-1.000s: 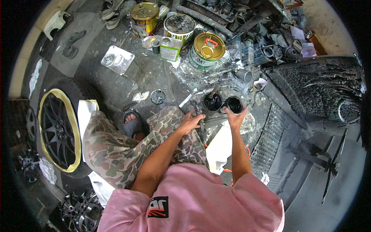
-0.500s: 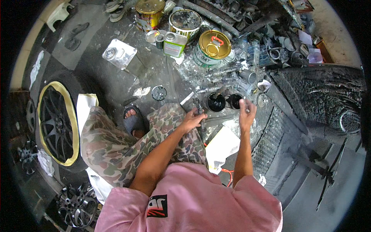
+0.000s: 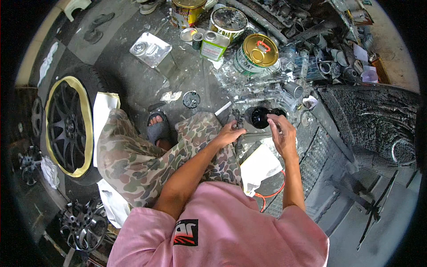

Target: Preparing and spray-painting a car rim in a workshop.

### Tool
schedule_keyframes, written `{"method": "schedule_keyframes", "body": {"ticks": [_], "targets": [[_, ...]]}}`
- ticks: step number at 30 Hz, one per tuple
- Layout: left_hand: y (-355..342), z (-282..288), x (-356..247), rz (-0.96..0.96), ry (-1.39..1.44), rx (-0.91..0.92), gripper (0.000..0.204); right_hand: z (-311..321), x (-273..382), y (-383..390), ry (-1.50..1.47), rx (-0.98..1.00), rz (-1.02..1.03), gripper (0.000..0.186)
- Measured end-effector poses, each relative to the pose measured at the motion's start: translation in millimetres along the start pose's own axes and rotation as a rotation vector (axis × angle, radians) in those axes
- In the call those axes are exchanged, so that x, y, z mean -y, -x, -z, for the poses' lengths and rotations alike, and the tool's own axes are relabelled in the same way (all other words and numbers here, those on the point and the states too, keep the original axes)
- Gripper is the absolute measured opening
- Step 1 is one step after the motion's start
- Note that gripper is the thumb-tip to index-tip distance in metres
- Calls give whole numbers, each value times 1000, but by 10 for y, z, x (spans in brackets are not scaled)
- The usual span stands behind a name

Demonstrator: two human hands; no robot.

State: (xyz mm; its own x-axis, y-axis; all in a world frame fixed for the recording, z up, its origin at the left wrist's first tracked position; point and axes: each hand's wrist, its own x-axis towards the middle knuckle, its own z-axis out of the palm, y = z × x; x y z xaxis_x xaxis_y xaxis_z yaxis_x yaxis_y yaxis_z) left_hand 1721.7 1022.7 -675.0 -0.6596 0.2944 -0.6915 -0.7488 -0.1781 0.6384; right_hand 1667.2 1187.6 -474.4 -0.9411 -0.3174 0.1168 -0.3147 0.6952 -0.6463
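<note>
On speckled floor (image 3: 198, 75), glossy round cup (image 3: 251, 119), left hand (image 3: 228, 134) gripping knobbly tool (image 3: 236, 117)

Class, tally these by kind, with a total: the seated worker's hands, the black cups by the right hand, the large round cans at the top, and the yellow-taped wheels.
Left hand and right hand: 2
Black cups: 2
Large round cans: 3
Yellow-taped wheel: 1
Total: 8

Open floor (image 3: 191, 73) parts the silver can (image 3: 152, 48) from the green-white can (image 3: 214, 45) — while a black cup (image 3: 258, 119) blocks the right hand (image 3: 284, 134) leftward.
</note>
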Motion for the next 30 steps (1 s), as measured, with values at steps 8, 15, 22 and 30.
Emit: {"method": "schedule_keyframes", "body": {"ticks": [8,15,22,30], "targets": [[1,-36,26,-42,21,-6,104,41,32,218,63,2,31,11],[30,-30,10,-36,4,-22,104,49,96,164,47,40,-4,12],[39,4,-50,-10,-55,29,101,62,156,55,145,39,7,17],[-154,18,179,-87,-118,-26,101,62,178,23,62,47,-28,13]]}}
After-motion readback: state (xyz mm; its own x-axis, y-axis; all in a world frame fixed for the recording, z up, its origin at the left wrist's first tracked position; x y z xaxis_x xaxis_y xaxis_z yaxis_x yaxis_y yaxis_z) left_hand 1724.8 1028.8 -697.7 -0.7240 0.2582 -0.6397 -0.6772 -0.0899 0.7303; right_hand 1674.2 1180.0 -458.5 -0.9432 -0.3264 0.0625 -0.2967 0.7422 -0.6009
